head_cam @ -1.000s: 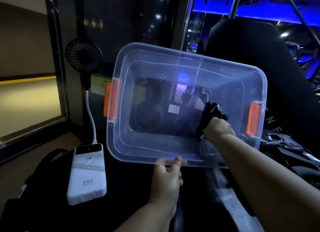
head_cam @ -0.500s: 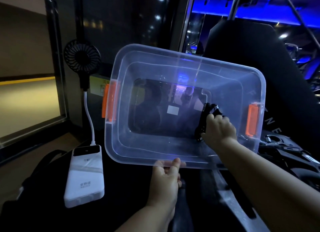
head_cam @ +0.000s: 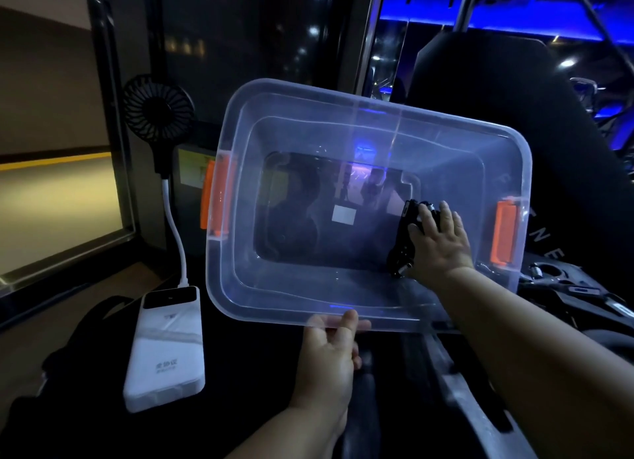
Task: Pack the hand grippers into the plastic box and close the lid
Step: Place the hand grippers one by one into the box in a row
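— Hands first: what is each one doing?
— At the near edge, the left hand [head_cam: 329, 352] pinches the near rim of the plastic box [head_cam: 343, 132], with the thumb in front of the clear plastic and fingertips showing through it. The right hand [head_cam: 442, 242] reaches inside the box. Its fingers are straightened and laid flat over a black hand gripper [head_cam: 399, 249], not curled round it.
— Now take me across from the left.
— At the far left stands a small black fan [head_cam: 157, 112]. A white cable [head_cam: 175, 232] runs from its stem down to a white power bank [head_cam: 168, 349], which lies nearer on a dark surface (just right of a black bag [head_cam: 85, 324]).
— And the box?
— It is in the middle, tilted so its open mouth faces the camera. An orange latch [head_cam: 214, 201] sits on its left end and a white label [head_cam: 343, 215] on its bottom. The hand gripper lies against the right side of the bottom, spring end nearest. A second orange latch [head_cam: 504, 232] sits on the right end.
— Anything past that?
— Right of the box lie some black sprung pieces [head_cam: 549, 276], too dim to tell what they are.
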{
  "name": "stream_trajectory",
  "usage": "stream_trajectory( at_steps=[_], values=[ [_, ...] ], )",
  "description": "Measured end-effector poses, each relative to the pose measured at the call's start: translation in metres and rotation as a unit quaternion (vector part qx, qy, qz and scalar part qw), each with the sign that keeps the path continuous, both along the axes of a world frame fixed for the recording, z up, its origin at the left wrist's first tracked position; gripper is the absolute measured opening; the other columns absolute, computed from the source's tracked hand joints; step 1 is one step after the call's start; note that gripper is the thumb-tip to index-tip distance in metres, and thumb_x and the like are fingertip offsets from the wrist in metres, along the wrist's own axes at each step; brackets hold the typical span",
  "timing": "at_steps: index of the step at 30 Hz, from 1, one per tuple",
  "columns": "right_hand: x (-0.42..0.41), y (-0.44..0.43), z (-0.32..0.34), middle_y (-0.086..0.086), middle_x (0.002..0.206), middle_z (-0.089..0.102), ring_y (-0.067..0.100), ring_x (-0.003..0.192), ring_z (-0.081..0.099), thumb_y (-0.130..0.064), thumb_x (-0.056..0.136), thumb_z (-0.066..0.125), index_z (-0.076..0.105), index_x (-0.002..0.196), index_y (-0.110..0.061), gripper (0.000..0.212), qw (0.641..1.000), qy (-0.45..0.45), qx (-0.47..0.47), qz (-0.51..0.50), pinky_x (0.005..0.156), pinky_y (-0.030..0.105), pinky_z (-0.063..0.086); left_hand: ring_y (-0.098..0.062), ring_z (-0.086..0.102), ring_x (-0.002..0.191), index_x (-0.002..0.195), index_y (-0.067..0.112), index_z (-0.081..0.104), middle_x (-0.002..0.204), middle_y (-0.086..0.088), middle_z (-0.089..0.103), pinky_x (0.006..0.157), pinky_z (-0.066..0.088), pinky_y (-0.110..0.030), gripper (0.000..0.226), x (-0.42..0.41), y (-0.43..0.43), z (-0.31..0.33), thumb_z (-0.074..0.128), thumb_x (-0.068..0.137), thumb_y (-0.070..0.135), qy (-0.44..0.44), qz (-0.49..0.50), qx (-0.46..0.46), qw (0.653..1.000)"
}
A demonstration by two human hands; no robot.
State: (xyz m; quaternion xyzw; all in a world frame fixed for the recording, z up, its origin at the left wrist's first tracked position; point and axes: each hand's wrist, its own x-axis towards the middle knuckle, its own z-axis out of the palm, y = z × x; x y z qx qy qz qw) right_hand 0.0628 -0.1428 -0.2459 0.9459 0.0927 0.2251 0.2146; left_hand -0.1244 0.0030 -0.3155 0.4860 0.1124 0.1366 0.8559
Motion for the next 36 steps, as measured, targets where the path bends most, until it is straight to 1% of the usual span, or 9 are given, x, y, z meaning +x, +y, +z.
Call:
stream_trajectory(
  at_steps=[7, 12, 14, 17, 20, 22, 24, 30, 36],
  values=[
    [-0.002, -0.001, 0.001, 0.005, 0.159, -0.012, 0.039, 0.142, -0.019, -0.064, 0.08, 0.052, 0.021, 0.149, -0.027, 0.084, 1.0, 0.005, -0.004, -0.001, 0.115, 0.048, -0.009, 0.001, 0.046, 0.048, 0.093, 0.012, 0.047, 0.081, 0.003, 0.074, 0.053, 0.043, -0.018, 0.016, 0.002, 0.001, -0.002, 0.055, 0.092, 0.025, -0.001, -0.007, 0.019, 1.0],
    [-0.019, 0.007, 0.016, 0.004, 0.16, -0.01, 0.031, 0.143, -0.021, -0.069, 0.069, 0.059, 0.024, 0.145, -0.031, 0.091, 0.998, -0.009, 0.058, 0.028, 0.114, 0.053, -0.004, 0.001, 0.05, 0.052, 0.094, 0.013, 0.048, 0.082, 0.003, 0.074, 0.057, 0.048, -0.02, 0.015, 0.004, 0.003, -0.003, 0.054, 0.093, 0.026, 0.004, -0.007, 0.025, 1.0],
    [-0.033, 0.008, 0.019, 0.005, 0.159, -0.002, 0.029, 0.144, -0.015, -0.067, 0.071, 0.06, 0.033, 0.141, -0.029, 0.084, 0.993, -0.022, 0.108, 0.048, 0.114, 0.052, 0.002, 0.001, 0.052, 0.055, 0.095, 0.013, 0.049, 0.083, 0.004, 0.074, 0.059, 0.048, -0.02, 0.015, 0.003, 0.003, -0.004, 0.054, 0.093, 0.026, 0.0, -0.006, 0.032, 0.999],
    [-0.063, 0.004, 0.013, 0.007, 0.151, 0.022, 0.029, 0.14, 0.007, -0.062, 0.071, 0.064, 0.05, 0.126, -0.024, 0.069, 0.98, -0.048, 0.179, 0.074, 0.109, 0.047, 0.02, -0.003, 0.053, 0.06, 0.094, 0.013, 0.049, 0.083, 0.003, 0.075, 0.061, 0.048, -0.02, 0.014, 0.001, 0.003, -0.003, 0.055, 0.093, 0.025, -0.012, 0.006, 0.032, 0.999],
    [-0.091, -0.003, 0.001, 0.006, 0.132, 0.048, 0.03, 0.125, 0.032, -0.055, 0.073, 0.063, 0.063, 0.111, -0.024, 0.049, 0.968, -0.066, 0.228, 0.081, 0.098, 0.043, 0.036, -0.006, 0.052, 0.063, 0.091, 0.014, 0.049, 0.078, 0.003, 0.074, 0.063, 0.047, -0.021, 0.011, -0.002, 0.003, -0.001, 0.056, 0.092, 0.023, -0.021, 0.017, 0.024, 0.999],
    [-0.106, -0.011, -0.006, 0.005, 0.114, 0.06, 0.03, 0.114, 0.041, -0.052, 0.076, 0.063, 0.07, 0.101, -0.023, 0.039, 0.961, -0.08, 0.248, 0.089, 0.092, 0.041, 0.041, -0.006, 0.051, 0.062, 0.09, 0.014, 0.049, 0.077, 0.002, 0.074, 0.064, 0.047, -0.021, 0.011, -0.004, 0.002, 0.0, 0.056, 0.092, 0.021, -0.028, 0.016, 0.024, 0.999],
    [-0.12, -0.019, -0.011, 0.002, 0.108, 0.062, 0.03, 0.112, 0.043, -0.048, 0.078, 0.064, 0.073, 0.096, -0.022, 0.033, 0.955, -0.086, 0.268, 0.099, 0.09, 0.04, 0.042, -0.006, 0.05, 0.06, 0.09, 0.013, 0.049, 0.077, 0.001, 0.074, 0.064, 0.046, -0.021, 0.011, -0.006, 0.001, 0.001, 0.056, 0.092, 0.02, -0.034, 0.014, 0.032, 0.999],
    [-0.155, -0.044, -0.027, 0.001, 0.111, 0.06, 0.029, 0.113, 0.043, -0.044, 0.084, 0.062, 0.07, 0.1, -0.023, 0.028, 0.945, -0.07, 0.304, 0.102, 0.092, 0.039, 0.04, -0.006, 0.048, 0.058, 0.092, 0.012, 0.052, 0.076, 0.001, 0.074, 0.061, 0.046, -0.02, 0.011, -0.004, 0.0, 0.0, 0.056, 0.093, 0.022, -0.028, 0.02, 0.034, 0.999],
    [-0.198, -0.074, -0.047, -0.003, 0.115, 0.056, 0.024, 0.117, 0.041, -0.049, 0.08, 0.065, 0.067, 0.106, -0.026, 0.035, 0.928, -0.052, 0.361, 0.069, 0.094, 0.038, 0.039, -0.005, 0.05, 0.058, 0.093, 0.01, 0.054, 0.084, -0.004, 0.073, 0.056, 0.045, -0.018, 0.013, -0.003, -0.002, -0.002, 0.057, 0.093, 0.023, -0.02, 0.025, 0.042, 0.999]
  ],
)
